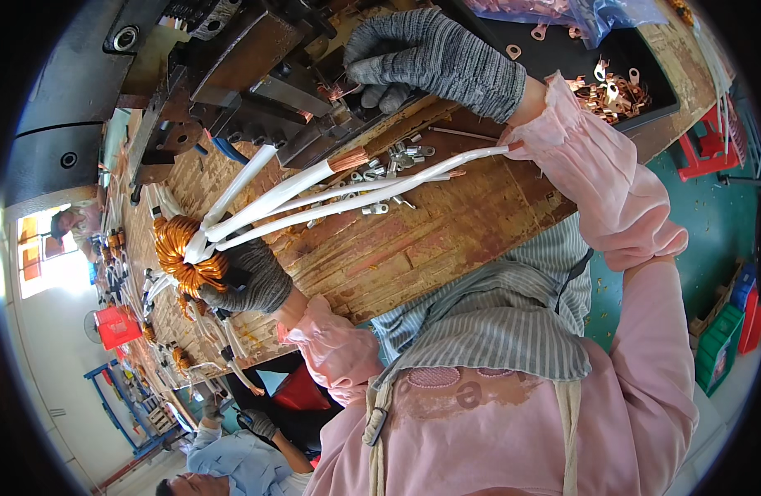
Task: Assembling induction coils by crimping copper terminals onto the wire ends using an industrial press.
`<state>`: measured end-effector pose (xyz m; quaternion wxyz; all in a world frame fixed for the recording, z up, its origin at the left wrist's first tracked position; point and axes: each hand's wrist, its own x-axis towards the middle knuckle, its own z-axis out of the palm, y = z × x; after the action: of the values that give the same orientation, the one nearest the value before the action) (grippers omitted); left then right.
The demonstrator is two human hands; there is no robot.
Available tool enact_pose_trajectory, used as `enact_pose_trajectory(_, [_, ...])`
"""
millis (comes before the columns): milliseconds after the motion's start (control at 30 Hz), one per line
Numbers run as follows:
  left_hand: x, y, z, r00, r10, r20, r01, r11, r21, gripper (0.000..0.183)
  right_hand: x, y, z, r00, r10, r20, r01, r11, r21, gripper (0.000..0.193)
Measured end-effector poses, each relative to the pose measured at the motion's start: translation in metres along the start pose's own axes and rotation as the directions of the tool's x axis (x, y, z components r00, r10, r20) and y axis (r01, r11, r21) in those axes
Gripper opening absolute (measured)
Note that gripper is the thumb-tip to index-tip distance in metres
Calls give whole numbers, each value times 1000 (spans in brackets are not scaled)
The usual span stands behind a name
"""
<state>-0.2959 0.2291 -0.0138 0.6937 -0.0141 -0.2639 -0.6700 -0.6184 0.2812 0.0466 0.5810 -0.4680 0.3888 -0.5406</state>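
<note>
My left hand (256,277), in a grey knitted glove, is closed around the lower side of a ring-shaped copper wire coil (180,248). Thick white-sleeved leads (273,202) fan out from this coil to the right, some with bare copper strands at their ends. Up at the dark metal press (264,50), my right hand (434,62), gloved likewise, has its fingers curled together. At those fingertips a small copper terminal lug (337,89) shows beside the press tooling, partly hidden by the fingers.
Silvery terminal lugs (388,165) lie scattered on the worn wooden bench (413,248). A black tray (657,70) at the far right holds copper lugs (616,95) and a blue plastic bag (599,16). More coils (180,357) line the left side. A co-worker (240,459) sits at lower left.
</note>
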Motion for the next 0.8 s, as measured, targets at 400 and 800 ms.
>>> enact_pose_trajectory(400, [1,0,-8,990,84,-113,-75,994,80,72,-9,-1,-4,933,-197,-301,153,975,-162,19])
enact_pose_trajectory(800, [3,1,-6,983,122,-135,-100,982,160,74,-8,-4,-7,854,-273,-442,264,961,-85,15])
